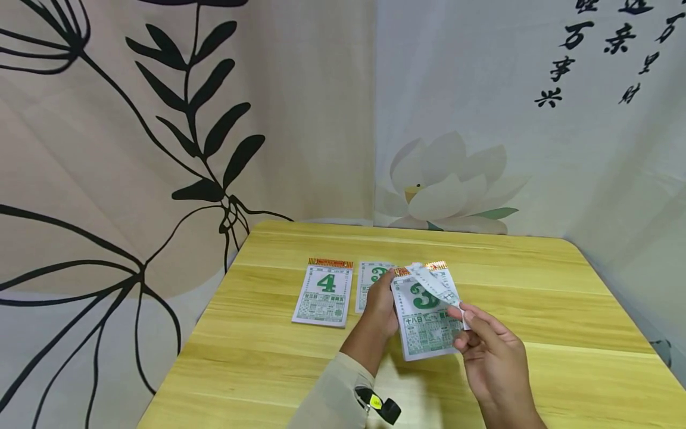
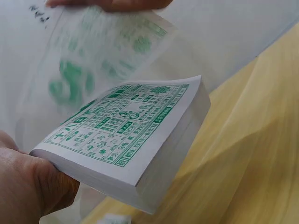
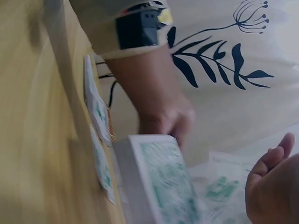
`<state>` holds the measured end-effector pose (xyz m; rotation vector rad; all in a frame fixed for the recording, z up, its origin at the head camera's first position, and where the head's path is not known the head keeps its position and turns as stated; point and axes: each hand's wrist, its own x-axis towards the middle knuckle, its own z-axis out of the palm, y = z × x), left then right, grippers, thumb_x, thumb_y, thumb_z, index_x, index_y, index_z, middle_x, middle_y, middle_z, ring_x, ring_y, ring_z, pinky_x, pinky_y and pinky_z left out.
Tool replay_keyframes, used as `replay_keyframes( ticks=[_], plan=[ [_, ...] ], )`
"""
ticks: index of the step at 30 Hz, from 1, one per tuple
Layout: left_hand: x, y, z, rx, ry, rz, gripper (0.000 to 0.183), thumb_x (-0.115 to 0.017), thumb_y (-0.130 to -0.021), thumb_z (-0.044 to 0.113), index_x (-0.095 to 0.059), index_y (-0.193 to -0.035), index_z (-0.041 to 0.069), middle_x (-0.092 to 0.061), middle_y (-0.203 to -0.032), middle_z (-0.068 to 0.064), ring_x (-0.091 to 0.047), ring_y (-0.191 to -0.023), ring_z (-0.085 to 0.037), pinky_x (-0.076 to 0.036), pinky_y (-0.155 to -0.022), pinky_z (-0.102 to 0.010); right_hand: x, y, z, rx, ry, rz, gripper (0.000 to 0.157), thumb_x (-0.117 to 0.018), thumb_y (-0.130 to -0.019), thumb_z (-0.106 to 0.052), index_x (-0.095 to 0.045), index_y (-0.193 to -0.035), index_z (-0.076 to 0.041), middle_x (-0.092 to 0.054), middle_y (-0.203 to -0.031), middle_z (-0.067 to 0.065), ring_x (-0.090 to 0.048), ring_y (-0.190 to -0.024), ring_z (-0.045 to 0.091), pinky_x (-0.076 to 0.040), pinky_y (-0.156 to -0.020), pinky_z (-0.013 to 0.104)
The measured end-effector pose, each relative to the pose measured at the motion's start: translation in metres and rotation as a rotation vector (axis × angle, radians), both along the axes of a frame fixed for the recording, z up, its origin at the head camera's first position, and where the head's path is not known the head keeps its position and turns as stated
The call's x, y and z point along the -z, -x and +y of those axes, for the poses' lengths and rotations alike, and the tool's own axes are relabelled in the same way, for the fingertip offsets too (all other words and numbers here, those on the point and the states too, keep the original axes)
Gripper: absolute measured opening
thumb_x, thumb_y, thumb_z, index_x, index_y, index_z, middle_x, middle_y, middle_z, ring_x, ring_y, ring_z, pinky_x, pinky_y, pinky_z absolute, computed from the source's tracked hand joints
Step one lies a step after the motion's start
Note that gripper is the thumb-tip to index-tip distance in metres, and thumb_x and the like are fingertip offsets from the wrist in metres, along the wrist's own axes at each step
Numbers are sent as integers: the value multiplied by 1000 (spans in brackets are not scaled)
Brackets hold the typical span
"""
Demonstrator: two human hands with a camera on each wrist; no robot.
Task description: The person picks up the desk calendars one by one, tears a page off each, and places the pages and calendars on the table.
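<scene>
My left hand [image 1: 382, 304] grips the left side of a thick tear-off calendar [image 1: 429, 339], held above the table. A green "3" and a red-gold header strip show on its face. With thumb and fingers, my right hand [image 1: 495, 351] pinches a thin calendar sheet [image 1: 435, 286], which is lifted and folded over across the face. In the left wrist view the raised sheet [image 2: 93, 60] is blurred and stands away from the page block [image 2: 126, 121]. The right wrist view shows the left hand [image 3: 166, 119] behind the block, at its far end.
Another calendar with a green "4" [image 1: 324, 295] lies on the wooden table [image 1: 257, 363] to the left. A sheet with a green "3" [image 1: 368, 283] lies beside it, partly hidden by the left hand. A printed curtain [image 1: 321, 119] hangs behind the table.
</scene>
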<state>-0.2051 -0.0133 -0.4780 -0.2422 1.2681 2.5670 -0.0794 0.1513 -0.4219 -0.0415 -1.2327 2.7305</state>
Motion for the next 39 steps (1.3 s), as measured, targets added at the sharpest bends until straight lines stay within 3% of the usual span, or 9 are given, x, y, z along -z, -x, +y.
replay_keyframes(
  ticks=[3, 11, 19, 33, 39],
  plan=[
    [3, 3, -3, -18, -15, -14, 50, -45, -117, 42, -57, -151, 7, -67, -146, -17, -68, -136, -32, -56, -115, -45, -3, 0, 5, 34, 41, 45, 27, -56, -110, 5, -83, -112, 1, -86, -100, 11, -71, -56, 12, -60, -57, 21],
    [4, 1, -5, 18, 12, -5, 47, -44, -117, 43, -60, -146, 9, -68, -142, -15, -70, -130, -28, -57, -112, -43, -8, 2, 20, 62, 166, 74, 29, -53, -112, 5, -81, -116, 4, -85, -104, 15, -71, -54, 17, -59, -59, 25],
    [8, 3, -4, -16, 20, -15, 47, -47, -116, 43, -60, -148, 10, -68, -144, -16, -70, -133, -30, -56, -115, -45, -11, 5, 40, 87, 421, 169, 31, -47, -112, 9, -77, -117, 15, -82, -106, 27, -67, -56, 25, -57, -58, 30],
    [12, 3, -3, -4, 23, -14, 50, -49, -115, 45, -61, -149, 11, -72, -143, -15, -72, -130, -31, -60, -111, -46, -8, 8, 49, 167, 405, 127, 25, -53, -109, 9, -77, -117, 13, -82, -107, 26, -66, -52, 27, -58, -56, 32],
    [13, 2, -3, 28, 33, -8, 54, -48, -116, 46, -54, -156, 10, -68, -147, -14, -68, -137, -30, -54, -118, -46, -7, 12, 52, 191, 369, 121, 24, -54, -109, 9, -77, -114, 12, -83, -106, 25, -68, -52, 25, -58, -55, 30]
  ],
)
